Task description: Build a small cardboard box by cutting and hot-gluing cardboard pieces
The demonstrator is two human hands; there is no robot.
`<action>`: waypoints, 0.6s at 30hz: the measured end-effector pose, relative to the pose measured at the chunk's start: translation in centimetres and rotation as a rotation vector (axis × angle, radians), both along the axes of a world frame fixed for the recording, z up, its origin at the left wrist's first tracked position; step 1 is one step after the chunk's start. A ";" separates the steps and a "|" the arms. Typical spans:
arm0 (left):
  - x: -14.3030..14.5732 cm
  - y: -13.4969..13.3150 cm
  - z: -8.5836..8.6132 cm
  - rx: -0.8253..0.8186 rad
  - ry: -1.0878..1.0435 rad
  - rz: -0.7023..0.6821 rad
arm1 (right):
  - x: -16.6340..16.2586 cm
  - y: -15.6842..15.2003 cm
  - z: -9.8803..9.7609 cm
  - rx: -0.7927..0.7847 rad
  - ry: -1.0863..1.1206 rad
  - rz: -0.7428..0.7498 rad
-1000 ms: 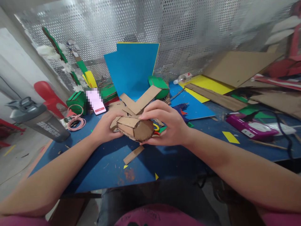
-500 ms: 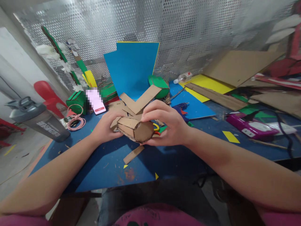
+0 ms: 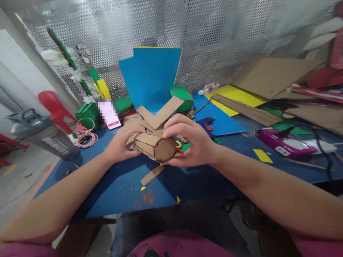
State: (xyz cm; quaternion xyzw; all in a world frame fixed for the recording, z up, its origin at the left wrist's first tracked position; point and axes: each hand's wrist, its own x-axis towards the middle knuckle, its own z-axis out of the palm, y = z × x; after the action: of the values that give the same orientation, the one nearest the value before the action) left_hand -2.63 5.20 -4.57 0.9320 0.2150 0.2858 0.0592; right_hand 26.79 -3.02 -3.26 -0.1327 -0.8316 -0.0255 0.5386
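Note:
A brown cardboard shape [image 3: 155, 147], faceted along its side with a rounded end facing me, is held over the blue table [image 3: 112, 189]. My left hand [image 3: 120, 144] grips its left end with fingers wrapped round it. My right hand [image 3: 191, 141] is curled over its top and right end, fingertips pressing the upper edge. Behind it lie crossed cardboard strips [image 3: 160, 114]. Scissors with yellow and red handles [image 3: 179, 147] show just behind my right hand.
A grey shaker bottle [image 3: 43, 137] stands at the left, with a pink cable [image 3: 87, 137] and a phone [image 3: 108, 114] nearby. Blue sheets [image 3: 152, 76] lean on the perforated wall. A glue gun [image 3: 206, 123], purple device [image 3: 286, 146], loose strip [image 3: 152, 175] and cardboard sheets [image 3: 270, 75] lie around.
The cardboard shape has turned slightly in my hands, its rounded end tilting down. Both hands stay in place.

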 end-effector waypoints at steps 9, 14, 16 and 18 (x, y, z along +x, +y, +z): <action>0.0 0.0 -0.1 -0.042 0.020 0.042 | 0.0 -0.1 0.0 0.004 -0.020 -0.015; 0.0 0.1 -0.2 -0.021 0.000 0.020 | 0.0 0.0 -0.2 -0.003 -0.025 -0.023; 0.0 0.1 -0.2 -0.012 -0.008 0.008 | 0.0 0.0 -0.2 0.002 -0.018 -0.017; 0.0 0.1 -0.3 -0.006 -0.010 -0.004 | 0.0 0.1 -0.2 0.007 -0.012 -0.010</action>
State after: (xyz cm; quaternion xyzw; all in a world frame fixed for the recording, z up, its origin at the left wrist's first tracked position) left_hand -2.65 5.31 -4.85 0.9307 0.2138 0.2898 0.0639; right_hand 26.80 -2.96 -3.43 -0.1349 -0.8342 -0.0322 0.5338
